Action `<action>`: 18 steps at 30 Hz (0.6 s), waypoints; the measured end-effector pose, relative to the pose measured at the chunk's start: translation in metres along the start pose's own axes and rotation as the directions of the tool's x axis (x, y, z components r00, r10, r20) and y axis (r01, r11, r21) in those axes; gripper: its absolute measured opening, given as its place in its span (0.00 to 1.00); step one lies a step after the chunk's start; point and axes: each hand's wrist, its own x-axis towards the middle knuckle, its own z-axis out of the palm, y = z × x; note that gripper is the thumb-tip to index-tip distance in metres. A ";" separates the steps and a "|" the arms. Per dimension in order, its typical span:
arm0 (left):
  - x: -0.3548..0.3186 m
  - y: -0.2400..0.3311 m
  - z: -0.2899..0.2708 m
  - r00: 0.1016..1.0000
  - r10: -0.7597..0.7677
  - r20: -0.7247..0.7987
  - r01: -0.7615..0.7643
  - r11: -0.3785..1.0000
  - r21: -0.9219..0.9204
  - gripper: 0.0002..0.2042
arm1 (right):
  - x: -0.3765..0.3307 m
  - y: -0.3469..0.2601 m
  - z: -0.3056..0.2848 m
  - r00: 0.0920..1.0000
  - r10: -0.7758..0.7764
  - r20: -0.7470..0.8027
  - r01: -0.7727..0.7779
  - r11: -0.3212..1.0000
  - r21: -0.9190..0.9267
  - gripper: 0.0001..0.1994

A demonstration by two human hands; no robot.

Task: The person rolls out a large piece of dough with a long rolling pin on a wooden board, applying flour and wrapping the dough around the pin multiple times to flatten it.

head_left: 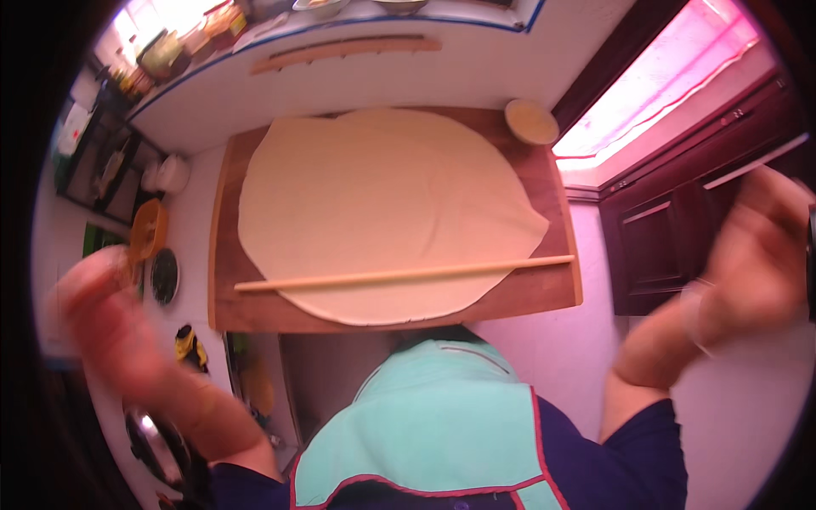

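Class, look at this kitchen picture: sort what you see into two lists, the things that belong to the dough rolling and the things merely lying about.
Belonging to the work:
sheet of dough
thin rolling pin
wooden board
small bowl

Lying about:
second long stick
orange cup
dark round dish

Both hands, left hand and right hand, are raised, blurred, touching nothing.

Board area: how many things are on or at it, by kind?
Wooden board: 1
Dough sheet: 1
Thin rolling pin: 1
Small bowl: 1
Total: 4
Left hand and right hand are raised, off the board, holding nothing.
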 end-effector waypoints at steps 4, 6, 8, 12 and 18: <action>-0.084 -0.103 0.178 0.850 -0.411 0.329 0.427 0.904 0.027 0.06 | -0.088 0.161 0.030 0.825 0.527 -0.206 -0.558 0.817 -0.145 0.06; -0.106 -0.126 0.246 0.757 -0.479 0.444 0.547 0.836 -0.032 0.07 | -0.108 0.225 -0.002 0.723 0.653 -0.226 -0.675 0.737 -0.033 0.07; -0.112 -0.144 0.305 0.709 -0.429 0.560 0.539 0.842 -0.036 0.06 | -0.126 0.279 -0.047 0.653 0.709 -0.265 -0.756 0.629 -0.180 0.08; -0.096 -0.186 0.414 0.560 -0.447 0.697 0.564 0.822 0.075 0.06 | -0.144 0.357 -0.096 0.590 0.767 -0.254 -0.798 0.506 -0.326 0.09; -0.110 -0.289 0.577 0.496 -0.595 0.633 0.643 0.741 0.193 0.15 | -0.164 0.465 -0.123 0.498 0.842 -0.208 -0.756 0.304 -0.580 0.11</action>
